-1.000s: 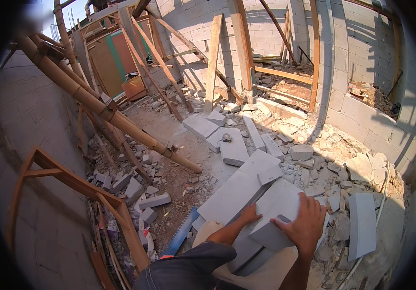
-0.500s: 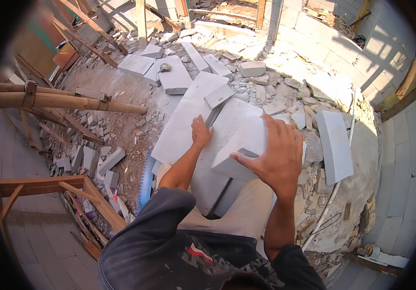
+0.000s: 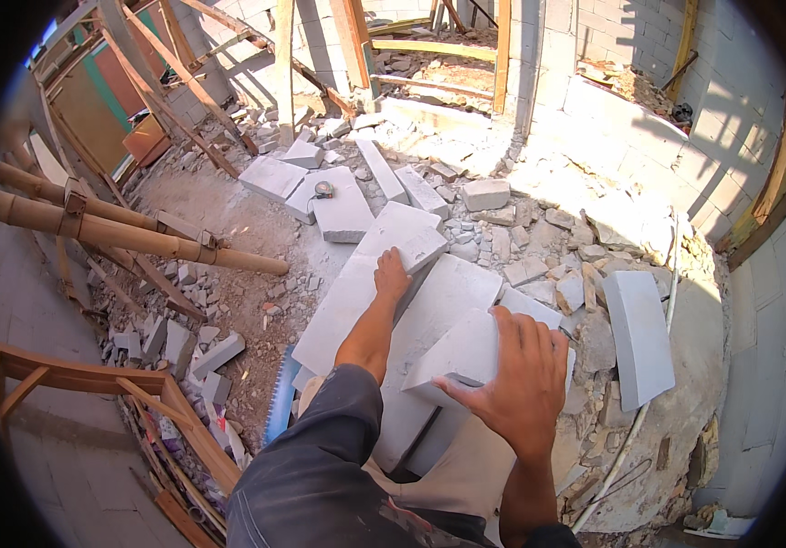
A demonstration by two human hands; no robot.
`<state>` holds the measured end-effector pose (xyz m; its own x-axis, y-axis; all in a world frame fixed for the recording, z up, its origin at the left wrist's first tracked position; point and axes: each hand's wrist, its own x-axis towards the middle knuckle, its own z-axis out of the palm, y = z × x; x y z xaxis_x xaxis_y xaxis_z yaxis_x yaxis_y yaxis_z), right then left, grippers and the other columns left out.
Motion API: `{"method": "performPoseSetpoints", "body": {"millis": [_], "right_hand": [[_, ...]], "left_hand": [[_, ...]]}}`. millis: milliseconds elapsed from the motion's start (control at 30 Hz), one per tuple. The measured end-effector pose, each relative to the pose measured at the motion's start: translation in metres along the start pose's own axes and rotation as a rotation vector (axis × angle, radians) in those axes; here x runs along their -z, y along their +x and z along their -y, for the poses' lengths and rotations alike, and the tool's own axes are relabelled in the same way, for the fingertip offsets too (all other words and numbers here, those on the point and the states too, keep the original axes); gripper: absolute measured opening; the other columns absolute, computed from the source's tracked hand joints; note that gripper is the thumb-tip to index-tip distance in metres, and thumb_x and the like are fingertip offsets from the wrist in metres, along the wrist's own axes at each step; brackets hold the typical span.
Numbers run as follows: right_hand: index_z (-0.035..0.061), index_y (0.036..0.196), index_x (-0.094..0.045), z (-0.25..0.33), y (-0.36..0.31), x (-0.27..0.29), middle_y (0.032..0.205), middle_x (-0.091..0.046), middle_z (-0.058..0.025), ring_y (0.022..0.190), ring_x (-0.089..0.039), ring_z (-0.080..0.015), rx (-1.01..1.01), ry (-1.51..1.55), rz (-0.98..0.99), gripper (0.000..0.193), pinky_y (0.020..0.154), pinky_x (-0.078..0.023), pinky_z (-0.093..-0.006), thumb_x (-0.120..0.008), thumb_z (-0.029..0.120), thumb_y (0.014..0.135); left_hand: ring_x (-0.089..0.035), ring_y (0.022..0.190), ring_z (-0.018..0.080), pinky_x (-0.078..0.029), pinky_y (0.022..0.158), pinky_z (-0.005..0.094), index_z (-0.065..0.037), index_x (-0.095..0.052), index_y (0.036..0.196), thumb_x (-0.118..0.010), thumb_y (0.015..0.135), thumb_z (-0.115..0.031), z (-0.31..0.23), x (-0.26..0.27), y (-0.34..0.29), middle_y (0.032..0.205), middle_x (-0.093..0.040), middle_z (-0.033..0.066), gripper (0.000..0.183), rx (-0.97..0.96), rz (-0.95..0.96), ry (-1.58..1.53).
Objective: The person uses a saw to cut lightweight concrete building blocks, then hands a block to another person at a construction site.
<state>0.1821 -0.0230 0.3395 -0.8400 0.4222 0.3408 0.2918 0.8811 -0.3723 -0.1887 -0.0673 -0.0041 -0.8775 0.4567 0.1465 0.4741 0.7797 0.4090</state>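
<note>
Two bamboo poles (image 3: 128,236) slant in well to the left of the left hand's fingers, with a wooden frame (image 3: 178,413) lower down on that same side and small grey block pieces (image 3: 219,354) between it and the fingers. Nearer the body than those fingers, and to their left, a blue toothed saw blade (image 3: 280,402) shows beside the sleeve. Beyond them and a little left, a tape measure (image 3: 323,189) sits on a flat grey block (image 3: 344,215). A long pale block (image 3: 331,306) runs beneath the left hand (image 3: 392,277), whose bent fingers are at the near-left end of a small block (image 3: 427,245) lying on top of it; whether they grip that piece or merely rest there, I cannot tell. Just right of the left fingers lies a broad slab (image 3: 443,297), and on it, nearer the body, a thick grey block (image 3: 458,352). The right hand (image 3: 513,384) grasps this thick block by its right end, thumb against the near side and fingers over the far edge. To the right of those fingers, clearly apart, another pale block (image 3: 639,338) leans on the rubble (image 3: 598,352), beside a thin white pipe (image 3: 626,447).
</note>
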Motion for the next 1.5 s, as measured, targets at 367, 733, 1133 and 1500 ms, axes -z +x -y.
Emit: {"method": "performPoseSetpoints", "body": {"millis": [367, 733, 1133, 1500], "right_hand": [[0.0037, 0.132, -0.056, 0.013, 0.001, -0.003, 0.117, -0.060, -0.0120, 0.115, -0.054, -0.0305, 0.023, -0.030, -0.053, 0.099, 0.109, -0.034, -0.0479, -0.094, 0.055, 0.056], [0.0034, 0.134, -0.056, 0.023, 0.008, -0.012, 0.124, -0.060, -0.0134, 0.121, -0.053, -0.0314, -0.042, -0.091, -0.024, 0.101, 0.111, -0.034, -0.0461, -0.092, 0.058, 0.057], [0.0041, 0.135, -0.057, 0.059, 0.025, -0.021, 0.126, -0.063, -0.0140, 0.124, -0.055, -0.0306, -0.010, -0.114, 0.046, 0.100, 0.109, -0.036, -0.0450, -0.092, 0.058, 0.058], [0.0059, 0.136, -0.059, 0.081, 0.034, -0.033, 0.124, -0.065, -0.0137, 0.123, -0.058, -0.0293, 0.032, -0.177, 0.114, 0.107, 0.108, -0.037, -0.0437, -0.091, 0.067, 0.055]], "left_hand": [[-0.057, 0.126, 0.0418, -0.053, 0.102, 0.0494, 0.002, -0.055, 0.131, -0.089, 0.068, -0.038, 0.011, 0.035, -0.031, 0.132, -0.060, 0.0252, 0.082, 0.121, 0.080, -0.197], [-0.075, 0.087, 0.0343, -0.064, 0.075, 0.0475, -0.004, -0.060, 0.133, -0.082, 0.072, -0.063, 0.230, 0.190, -0.174, 0.112, -0.070, 0.0228, 0.088, 0.982, 0.215, -1.117], [-0.063, 0.125, 0.0408, -0.058, 0.096, 0.0574, -0.007, -0.039, 0.154, -0.070, 0.098, -0.034, 0.270, 0.257, -0.233, 0.148, -0.053, 0.0241, 0.070, 0.726, 0.041, -1.484], [-0.070, 0.105, 0.0199, -0.057, 0.082, 0.0336, 0.001, -0.059, 0.140, -0.076, 0.095, -0.039, 0.120, 0.240, -0.278, 0.120, -0.071, 0.0130, 0.062, 0.263, 0.192, -0.964]]}}
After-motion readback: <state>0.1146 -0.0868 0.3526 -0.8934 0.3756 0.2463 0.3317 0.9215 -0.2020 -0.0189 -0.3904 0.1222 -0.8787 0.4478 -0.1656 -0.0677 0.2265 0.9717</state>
